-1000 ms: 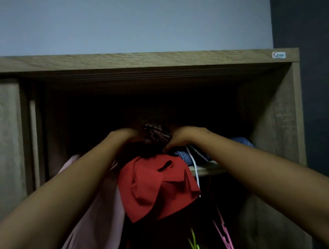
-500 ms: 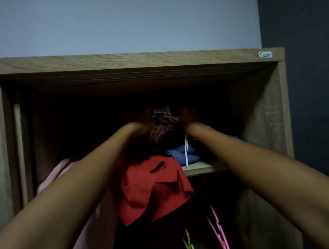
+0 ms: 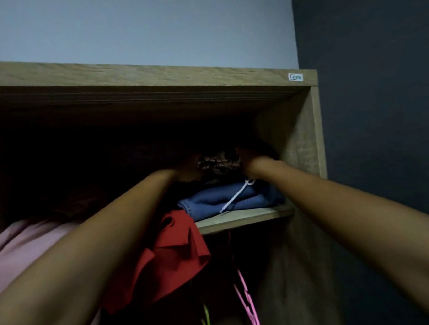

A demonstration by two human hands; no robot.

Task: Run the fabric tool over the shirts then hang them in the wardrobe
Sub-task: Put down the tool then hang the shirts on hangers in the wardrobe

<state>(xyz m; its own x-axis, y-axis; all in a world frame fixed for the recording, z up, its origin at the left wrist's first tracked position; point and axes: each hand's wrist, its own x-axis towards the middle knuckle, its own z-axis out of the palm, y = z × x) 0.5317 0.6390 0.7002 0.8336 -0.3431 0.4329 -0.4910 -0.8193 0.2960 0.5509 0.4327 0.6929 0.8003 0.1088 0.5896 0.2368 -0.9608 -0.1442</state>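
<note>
Both my arms reach deep into the dark upper compartment of the wooden wardrobe (image 3: 304, 137). My left hand (image 3: 187, 170) and my right hand (image 3: 248, 161) hold the two sides of a folded black-and-white patterned garment (image 3: 218, 162) above the shelf (image 3: 243, 219). The fingers are lost in shadow. Folded blue jeans (image 3: 232, 198) with a white drawstring lie on the shelf just below the hands. A red shirt (image 3: 173, 259) hangs over the shelf's left end under my left forearm.
A pink garment (image 3: 21, 247) hangs at the lower left. Pink hangers (image 3: 248, 302) and a green hanger (image 3: 208, 324) dangle under the shelf. A dark wall (image 3: 380, 128) stands right of the wardrobe.
Both hands have pushed the patterned garment up and further back into the upper compartment, to the right above the jeans. The view has tilted and shifted left.
</note>
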